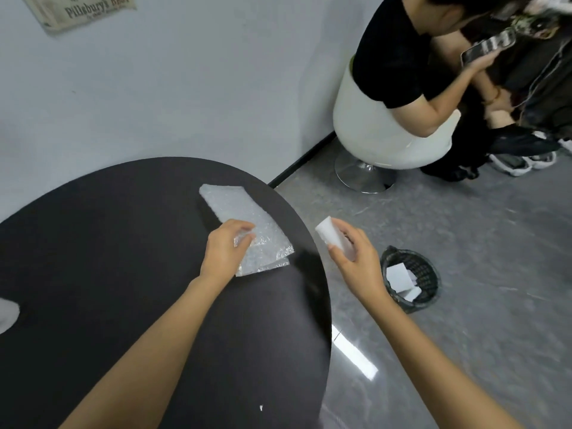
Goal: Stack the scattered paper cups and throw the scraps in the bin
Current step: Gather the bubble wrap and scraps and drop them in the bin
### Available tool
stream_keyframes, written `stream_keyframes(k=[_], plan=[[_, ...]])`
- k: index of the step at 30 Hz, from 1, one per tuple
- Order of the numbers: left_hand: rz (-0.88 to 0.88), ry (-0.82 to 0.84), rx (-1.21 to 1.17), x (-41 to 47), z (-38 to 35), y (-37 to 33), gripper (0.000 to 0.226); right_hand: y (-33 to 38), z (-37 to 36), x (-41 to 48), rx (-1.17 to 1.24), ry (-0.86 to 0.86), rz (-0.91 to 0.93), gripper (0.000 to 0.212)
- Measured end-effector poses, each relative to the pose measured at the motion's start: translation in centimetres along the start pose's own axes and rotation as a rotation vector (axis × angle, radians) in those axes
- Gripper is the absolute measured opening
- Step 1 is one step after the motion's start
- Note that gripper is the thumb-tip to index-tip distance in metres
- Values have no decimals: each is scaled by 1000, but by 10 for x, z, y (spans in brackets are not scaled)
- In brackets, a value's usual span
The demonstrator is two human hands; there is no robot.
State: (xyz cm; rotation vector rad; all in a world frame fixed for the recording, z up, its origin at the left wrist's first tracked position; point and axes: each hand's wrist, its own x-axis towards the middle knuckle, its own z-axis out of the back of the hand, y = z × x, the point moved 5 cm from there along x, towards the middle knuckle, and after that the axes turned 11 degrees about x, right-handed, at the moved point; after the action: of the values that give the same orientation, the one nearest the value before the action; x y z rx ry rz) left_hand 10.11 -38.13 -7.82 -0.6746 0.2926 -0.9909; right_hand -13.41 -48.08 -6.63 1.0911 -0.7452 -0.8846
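Right grip (pixel 353 258) hides white block (pixel 332 239) (partly).

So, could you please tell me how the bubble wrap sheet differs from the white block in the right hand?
The bubble wrap sheet lies flat on the black table, pinned under the left hand; the white block is held in the air by the right hand, off the table's edge. The sheet is translucent and crinkled; the block is opaque and smooth. Both are pale scraps.
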Motion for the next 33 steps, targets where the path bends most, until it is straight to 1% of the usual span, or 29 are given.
stream_keyframes(k=[2,5,10,13,16,18,21,23,28,30,33], plan=[[-48,15,-23,-13,-9,-24,18,-2,22,-20,-1,-32,-14,45],[-119,58,-58,-29,-27,-61,21,-8,58,-47,-7,-99,-49,43],[-309,158,-59,-47,-70,-128,40,-24,125,-87,17,-223,-131,43],[-317,241,-83,-52,-105,-158,58,-43,161,-102,36,-304,-180,41],[-278,352,-107,-51,-153,-181,77,-68,198,-109,34,-364,-232,43],[-253,419,-91,-48,-188,-194,81,-86,222,-108,48,-376,-266,42],[-185,469,-69,-37,-238,-212,71,-111,258,-96,65,-375,-290,39],[-144,470,-58,-26,-269,-225,58,-130,281,-84,66,-366,-305,37],[-40,468,-39,-2,-339,-253,27,-181,334,-56,75,-354,-384,41],[3,475,-58,6,-362,-260,22,-199,350,-46,74,-360,-408,44],[45,467,-54,20,-393,-265,21,-227,366,-32,78,-369,-430,46]])
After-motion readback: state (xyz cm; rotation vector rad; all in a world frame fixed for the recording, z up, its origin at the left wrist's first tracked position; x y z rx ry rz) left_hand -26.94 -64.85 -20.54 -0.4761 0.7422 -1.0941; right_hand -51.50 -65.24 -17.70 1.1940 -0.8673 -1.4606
